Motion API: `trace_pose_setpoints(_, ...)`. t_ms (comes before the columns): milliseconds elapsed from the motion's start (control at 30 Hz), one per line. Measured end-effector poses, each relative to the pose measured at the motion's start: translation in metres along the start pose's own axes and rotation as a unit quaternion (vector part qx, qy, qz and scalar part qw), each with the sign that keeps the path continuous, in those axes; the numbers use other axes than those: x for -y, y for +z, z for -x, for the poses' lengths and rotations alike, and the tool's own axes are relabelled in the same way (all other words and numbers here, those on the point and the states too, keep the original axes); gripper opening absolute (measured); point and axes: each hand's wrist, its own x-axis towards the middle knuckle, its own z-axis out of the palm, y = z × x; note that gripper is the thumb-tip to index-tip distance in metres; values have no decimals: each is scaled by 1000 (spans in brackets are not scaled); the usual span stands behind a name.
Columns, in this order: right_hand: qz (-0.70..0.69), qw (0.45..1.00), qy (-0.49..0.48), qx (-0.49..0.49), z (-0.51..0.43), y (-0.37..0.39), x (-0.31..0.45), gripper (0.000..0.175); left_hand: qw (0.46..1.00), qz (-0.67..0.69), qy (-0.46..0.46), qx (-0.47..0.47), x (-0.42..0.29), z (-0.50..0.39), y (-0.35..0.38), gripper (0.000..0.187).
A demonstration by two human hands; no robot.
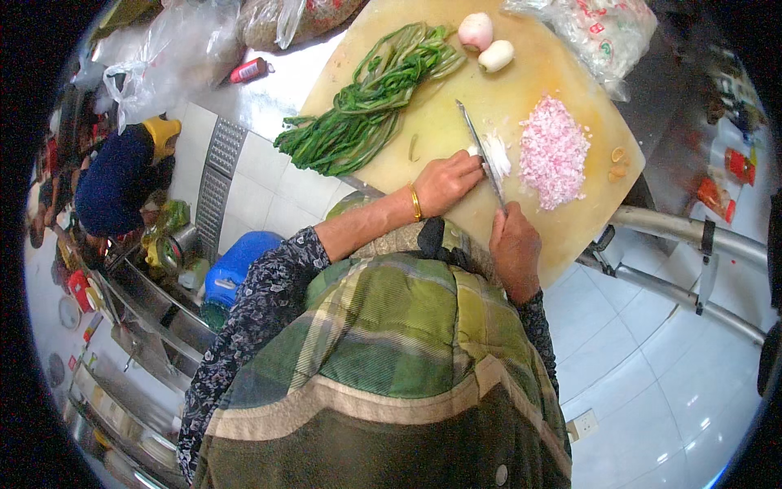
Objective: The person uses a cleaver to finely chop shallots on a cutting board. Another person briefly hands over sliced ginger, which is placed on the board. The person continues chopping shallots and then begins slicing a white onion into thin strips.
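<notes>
My right hand (516, 253) grips the handle of a kitchen knife (480, 143), whose blade is seen nearly edge-on and points away from me. Beside the blade, the curled fingers of my left hand (449, 183) press down on a white vegetable, mostly hidden under them. Thin white slices (500, 156) lie just right of the blade. Further right is a heap of finely chopped pink-and-white vegetable (553, 153). Long green leafy stalks (372, 101) spread across the left of the yellowed cutting board (440, 122). Two peeled, radish-like roots, one pinkish (475, 32) and one white (496, 56), rest at the far side.
A clear plastic bag (602, 36) overlaps the board's far right corner. Small orange-brown scraps (618, 165) lie near its right edge. A red container (249, 71) and plastic bags (171, 49) are at far left. A blue drum (238, 266) stands on the floor; a person (119, 174) bends beyond it.
</notes>
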Motion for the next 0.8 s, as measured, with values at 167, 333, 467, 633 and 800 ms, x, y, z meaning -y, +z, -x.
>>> trace_pose_setpoints(167,-65,998,-7,-5,-1,-7,-6,18,999,19,-21,-31,-2,-4,-3,23)
trace_pose_setpoints(333,-50,998,-27,-21,14,-11,-4,18,999,23,-20,-19,-1,-1,-1,25)
trace_pose_setpoints(467,8,1000,-3,16,9,-11,2,18,999,35,-26,-9,-1,-2,-4,27)
trace_pose_setpoints(633,-37,998,-43,-5,-6,-6,-8,17,999,31,-29,-34,-2,-2,-2,27)
trace_pose_setpoints(800,-36,999,-38,-8,4,-15,-2,17,999,27,-38,15,-1,-2,-4,27)
